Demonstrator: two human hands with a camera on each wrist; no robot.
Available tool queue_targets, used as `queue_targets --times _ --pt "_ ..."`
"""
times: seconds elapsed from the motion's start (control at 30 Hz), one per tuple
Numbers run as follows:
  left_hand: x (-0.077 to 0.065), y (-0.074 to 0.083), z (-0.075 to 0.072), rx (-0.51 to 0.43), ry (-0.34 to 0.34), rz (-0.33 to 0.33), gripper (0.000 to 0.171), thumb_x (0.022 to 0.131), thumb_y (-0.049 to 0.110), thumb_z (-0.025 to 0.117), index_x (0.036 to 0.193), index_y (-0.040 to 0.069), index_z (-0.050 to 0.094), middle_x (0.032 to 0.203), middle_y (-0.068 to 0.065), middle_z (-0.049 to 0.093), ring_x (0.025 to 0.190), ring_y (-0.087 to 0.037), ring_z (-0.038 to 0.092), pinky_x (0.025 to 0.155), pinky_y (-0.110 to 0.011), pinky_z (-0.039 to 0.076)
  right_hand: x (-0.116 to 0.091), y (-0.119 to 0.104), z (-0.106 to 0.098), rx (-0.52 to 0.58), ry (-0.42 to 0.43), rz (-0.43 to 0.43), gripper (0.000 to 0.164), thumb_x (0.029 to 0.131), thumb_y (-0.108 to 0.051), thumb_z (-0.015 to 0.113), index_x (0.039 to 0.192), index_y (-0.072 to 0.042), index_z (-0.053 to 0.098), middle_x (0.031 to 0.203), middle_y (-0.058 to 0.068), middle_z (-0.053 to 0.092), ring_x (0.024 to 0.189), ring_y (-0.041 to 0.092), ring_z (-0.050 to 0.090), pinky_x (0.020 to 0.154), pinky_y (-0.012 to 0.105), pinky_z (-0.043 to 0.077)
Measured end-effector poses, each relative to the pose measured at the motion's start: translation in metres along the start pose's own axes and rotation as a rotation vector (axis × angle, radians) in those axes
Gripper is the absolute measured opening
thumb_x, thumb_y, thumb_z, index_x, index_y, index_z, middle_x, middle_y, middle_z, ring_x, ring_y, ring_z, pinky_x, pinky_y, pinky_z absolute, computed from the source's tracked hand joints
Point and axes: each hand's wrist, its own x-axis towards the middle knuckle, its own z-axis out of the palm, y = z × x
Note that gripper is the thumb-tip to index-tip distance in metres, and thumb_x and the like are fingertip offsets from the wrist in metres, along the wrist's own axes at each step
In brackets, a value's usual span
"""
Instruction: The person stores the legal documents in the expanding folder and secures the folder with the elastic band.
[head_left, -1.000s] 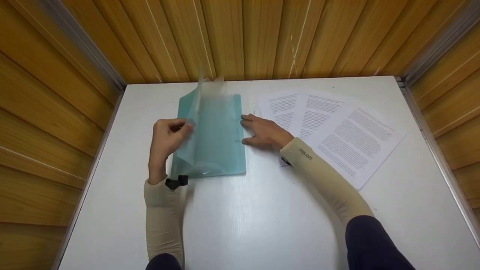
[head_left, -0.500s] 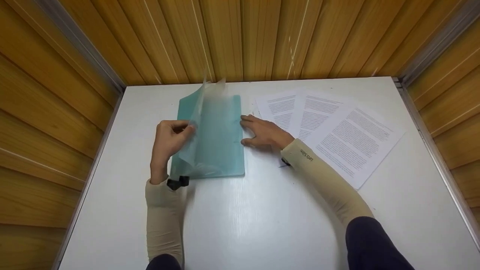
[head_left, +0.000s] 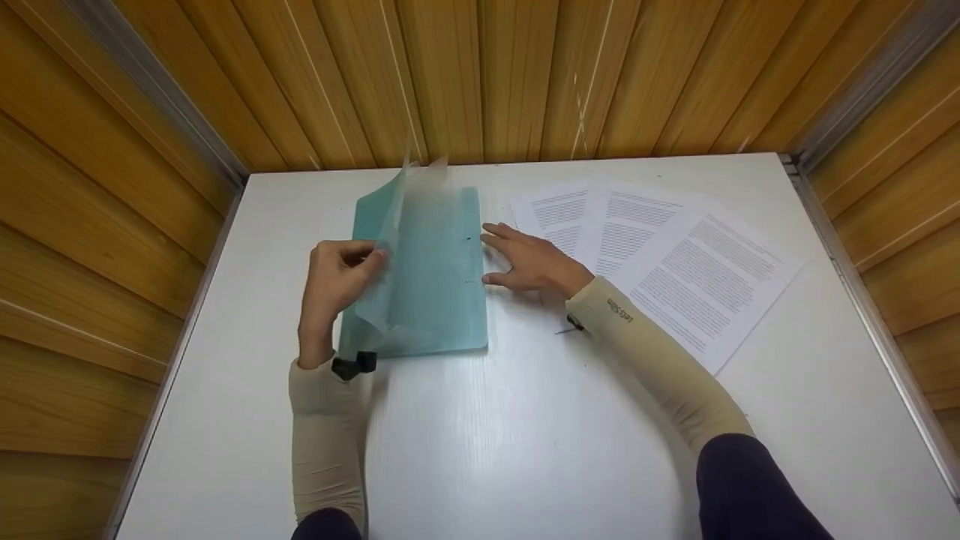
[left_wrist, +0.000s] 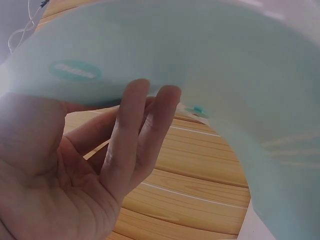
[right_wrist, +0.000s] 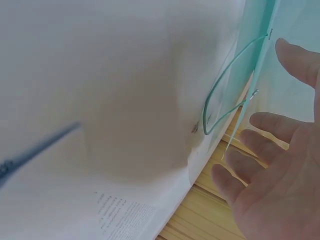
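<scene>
A teal translucent folder (head_left: 442, 300) lies partly opened on the white table, its clear inner leaves (head_left: 391, 225) standing up in a curve. My left hand (head_left: 335, 274) pinches these leaves at their left side between thumb and forefinger; in the left wrist view the bent sheet (left_wrist: 225, 55) arches over that hand and hides the thumb's tip. Beside the folder's right edge is my right hand (head_left: 529, 259), fingers spread and holding nothing. A green elastic cord (right_wrist: 206, 107) loops out from the folder's edge near those fingers in the right wrist view.
Several printed sheets (head_left: 705, 285) lie fanned out on the right of the table (head_left: 480, 450). A slim blue-grey stick (right_wrist: 42, 147) shows close to the right wrist, its kind unclear. Wood-patterned walls (head_left: 517, 82) rise behind the table and at both sides.
The right fingers have eased slightly off the folder's edge, and a small dark mark there now shows. The left hand keeps its pinch on the leaves, almost still.
</scene>
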Motion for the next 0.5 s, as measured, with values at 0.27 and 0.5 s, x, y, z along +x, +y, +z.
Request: queue_targets --times 0.27,0.5 --pt "0.001 -0.001 0.0 -0.018 -0.013 -0.015 0.021 0.097 0.014 0.072 0.112 0.004 0.084 0.095 -0.014 0.079 0.073 -0.022 0.067 0.062 -0.025 0.054 -0.012 0.001 -0.008 -0.002 0.033 -0.001 0.086 0.1 -0.057 0.064 0.168 -0.014 0.034 0.18 0.001 0.019 0.165 0.027 0.021 0.128 0.051 0.03" --pt "0.0 -0.002 0.0 -0.024 -0.023 -0.012 0.022 0.098 0.016 0.072 0.112 0.005 0.084 0.094 -0.014 0.079 0.073 -0.021 0.067 0.062 -0.024 0.054 -0.029 0.004 -0.018 -0.004 0.079 0.009 0.086 0.101 -0.057 0.063 0.169 -0.014 0.033 0.179 0.005 0.019 0.164 0.03 0.024 0.126 0.055 0.032"
